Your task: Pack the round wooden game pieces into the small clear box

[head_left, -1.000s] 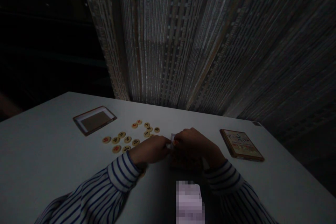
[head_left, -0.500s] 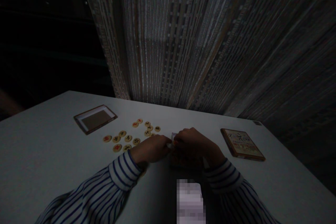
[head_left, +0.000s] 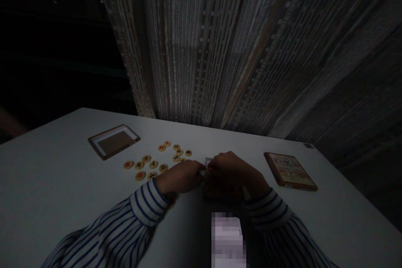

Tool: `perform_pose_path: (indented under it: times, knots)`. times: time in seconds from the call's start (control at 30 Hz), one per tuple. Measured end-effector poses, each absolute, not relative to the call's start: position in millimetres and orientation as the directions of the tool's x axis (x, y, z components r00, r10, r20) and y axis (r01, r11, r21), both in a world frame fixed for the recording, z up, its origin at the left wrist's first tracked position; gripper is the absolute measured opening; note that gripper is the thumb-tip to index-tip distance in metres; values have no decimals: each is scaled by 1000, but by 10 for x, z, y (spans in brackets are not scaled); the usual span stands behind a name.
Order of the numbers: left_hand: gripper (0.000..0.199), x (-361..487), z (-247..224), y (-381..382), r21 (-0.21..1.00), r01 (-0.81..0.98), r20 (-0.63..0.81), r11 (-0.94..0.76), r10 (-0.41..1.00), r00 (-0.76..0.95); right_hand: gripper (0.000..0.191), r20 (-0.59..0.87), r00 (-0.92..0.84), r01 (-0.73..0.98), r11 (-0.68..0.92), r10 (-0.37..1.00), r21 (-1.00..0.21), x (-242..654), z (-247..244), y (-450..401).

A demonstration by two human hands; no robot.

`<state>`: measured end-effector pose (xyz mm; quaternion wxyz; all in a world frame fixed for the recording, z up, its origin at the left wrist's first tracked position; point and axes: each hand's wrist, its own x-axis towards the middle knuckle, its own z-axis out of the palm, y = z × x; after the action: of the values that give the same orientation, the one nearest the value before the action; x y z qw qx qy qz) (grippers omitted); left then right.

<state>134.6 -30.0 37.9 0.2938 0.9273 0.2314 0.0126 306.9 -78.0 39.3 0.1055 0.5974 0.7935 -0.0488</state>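
My left hand (head_left: 184, 176) and my right hand (head_left: 230, 169) almost meet above the table. Their fingers are bent and pressed together around something small that the dim light and the knuckles hide. A pale edge (head_left: 207, 161) shows just beside my right fingers. Beneath my right hand lies a dark reddish-brown shape (head_left: 220, 191), too dark to make out. Round Chinese chess pieces (head_left: 153, 164), with red or black characters, lie to the left of my left hand; some are partly covered by it.
On the white table (head_left: 63, 167), an open shallow tray (head_left: 116, 141) with a brown rim lies at the left. A flat box (head_left: 292, 171) with a printed cover lies at the right. A phone-like pale object (head_left: 228, 240), blurred out, is at the front. Striped curtains (head_left: 194, 50) hang behind.
Both hands stay almost in place, with only a slight shift of the fingers. The chess pieces, tray and box have not moved on the table; the view has tilted slightly.
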Motion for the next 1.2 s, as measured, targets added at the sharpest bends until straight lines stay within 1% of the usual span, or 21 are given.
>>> perform_pose_path:
  times: [0.43, 0.6, 0.7, 0.8, 1.0, 1.2]
  knots:
    - [37, 1340, 363, -302, 533, 426, -112, -731, 438, 892, 23, -235, -266, 955, 289, 935, 69, 3085, 355, -753]
    - [34, 1340, 347, -297, 517, 460, -134, -722, 462, 877, 25, -214, -259, 957, 281, 942, 76, 3095, 411, -778]
    - [36, 1335, 380, -299, 523, 446, -114, -726, 459, 881, 24, -181, -249, 961, 266, 952, 77, 3104, 496, -805]
    - [33, 1331, 392, -286, 494, 488, -92, -720, 515, 852, 26, -116, -205, 970, 217, 972, 108, 3103, 583, -832]
    - [24, 1348, 387, -265, 357, 599, -18, -717, 636, 772, 27, -53, -154, 978, 160, 987, 136, 3078, 680, -876]
    - [22, 1309, 480, -264, 382, 606, 18, -698, 661, 750, 31, 22, -130, 981, 125, 991, 151, 3012, 809, -931]
